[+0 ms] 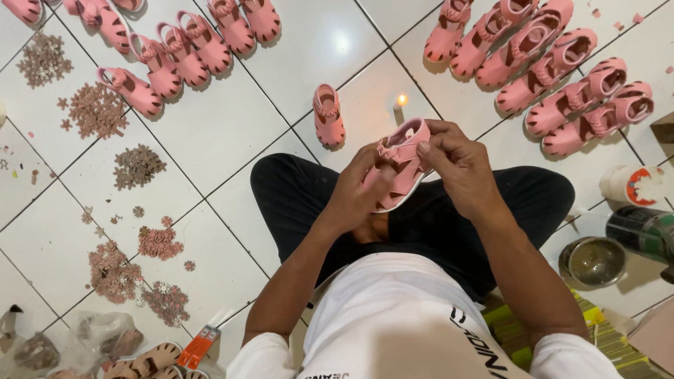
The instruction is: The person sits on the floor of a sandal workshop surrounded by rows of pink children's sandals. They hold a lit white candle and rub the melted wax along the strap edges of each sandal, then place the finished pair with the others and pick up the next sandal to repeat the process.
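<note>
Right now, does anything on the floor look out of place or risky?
Yes. A small lit candle burns directly on the white tiled floor, just beyond the pink sandal held in both hands. One sandal lies alone, apart from the neat rows.

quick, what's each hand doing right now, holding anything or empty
Left hand: closed around the small pink rubber strap sandal, gripping its side.
Right hand: fingers pinched on the same sandal's top strap, by the heel.
</note>
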Action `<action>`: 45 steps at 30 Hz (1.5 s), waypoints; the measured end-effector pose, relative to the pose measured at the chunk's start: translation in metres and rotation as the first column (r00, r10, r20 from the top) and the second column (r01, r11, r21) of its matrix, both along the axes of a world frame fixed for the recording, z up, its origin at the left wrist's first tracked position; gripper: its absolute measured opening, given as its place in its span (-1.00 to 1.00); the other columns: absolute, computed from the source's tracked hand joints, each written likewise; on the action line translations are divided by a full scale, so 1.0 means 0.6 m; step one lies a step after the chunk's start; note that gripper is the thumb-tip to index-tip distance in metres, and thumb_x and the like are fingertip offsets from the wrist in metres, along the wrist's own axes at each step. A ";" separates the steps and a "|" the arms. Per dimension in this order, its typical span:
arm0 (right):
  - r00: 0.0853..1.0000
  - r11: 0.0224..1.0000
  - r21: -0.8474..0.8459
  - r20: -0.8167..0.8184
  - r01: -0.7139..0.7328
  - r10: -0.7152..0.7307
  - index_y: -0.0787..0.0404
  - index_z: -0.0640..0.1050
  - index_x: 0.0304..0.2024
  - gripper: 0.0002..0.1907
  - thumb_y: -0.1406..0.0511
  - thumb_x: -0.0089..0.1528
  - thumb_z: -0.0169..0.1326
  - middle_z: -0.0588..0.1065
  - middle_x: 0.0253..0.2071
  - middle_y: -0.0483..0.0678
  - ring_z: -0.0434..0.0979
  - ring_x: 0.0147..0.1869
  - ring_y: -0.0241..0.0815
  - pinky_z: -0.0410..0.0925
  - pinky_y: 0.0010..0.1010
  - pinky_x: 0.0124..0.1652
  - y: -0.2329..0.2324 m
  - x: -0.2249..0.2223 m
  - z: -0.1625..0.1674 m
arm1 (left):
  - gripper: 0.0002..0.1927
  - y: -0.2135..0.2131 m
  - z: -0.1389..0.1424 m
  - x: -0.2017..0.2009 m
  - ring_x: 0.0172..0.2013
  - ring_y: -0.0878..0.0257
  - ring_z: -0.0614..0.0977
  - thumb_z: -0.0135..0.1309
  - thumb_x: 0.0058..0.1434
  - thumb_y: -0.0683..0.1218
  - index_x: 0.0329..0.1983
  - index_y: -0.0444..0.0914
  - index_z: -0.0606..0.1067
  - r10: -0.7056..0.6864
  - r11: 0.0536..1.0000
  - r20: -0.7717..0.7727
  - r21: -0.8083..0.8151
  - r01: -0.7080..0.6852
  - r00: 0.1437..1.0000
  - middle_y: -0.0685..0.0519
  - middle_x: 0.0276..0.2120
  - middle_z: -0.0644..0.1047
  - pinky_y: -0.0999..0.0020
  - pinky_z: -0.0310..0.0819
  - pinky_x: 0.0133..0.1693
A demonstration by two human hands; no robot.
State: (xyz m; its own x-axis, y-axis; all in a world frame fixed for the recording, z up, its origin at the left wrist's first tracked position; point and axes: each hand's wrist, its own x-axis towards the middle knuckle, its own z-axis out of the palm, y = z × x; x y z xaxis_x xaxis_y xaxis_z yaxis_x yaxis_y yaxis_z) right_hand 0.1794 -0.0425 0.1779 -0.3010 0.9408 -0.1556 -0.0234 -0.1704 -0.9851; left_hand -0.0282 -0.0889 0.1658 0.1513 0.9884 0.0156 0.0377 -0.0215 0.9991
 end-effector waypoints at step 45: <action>0.850 0.924 0.286 0.522 -0.253 0.070 0.28 0.59 -0.04 -0.64 0.35 0.14 0.36 0.59 -0.26 -0.08 0.60 -0.26 -0.33 0.45 -0.50 -0.24 -0.044 0.012 0.121 | -0.23 -0.038 0.049 -0.012 0.47 0.08 0.28 0.33 0.30 0.10 0.43 -0.20 0.23 -0.233 0.971 0.260 0.119 0.208 0.937 -0.13 0.50 0.18 0.17 0.19 0.47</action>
State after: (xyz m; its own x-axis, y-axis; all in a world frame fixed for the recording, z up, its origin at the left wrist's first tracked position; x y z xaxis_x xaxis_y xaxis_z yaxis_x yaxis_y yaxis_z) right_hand 0.1867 -0.0691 0.2503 -0.4215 0.9067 -0.0129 0.4790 0.2105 -0.8522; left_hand -0.0354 -0.1118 0.1953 0.3430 0.9235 0.1718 -0.2492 -0.0869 0.9645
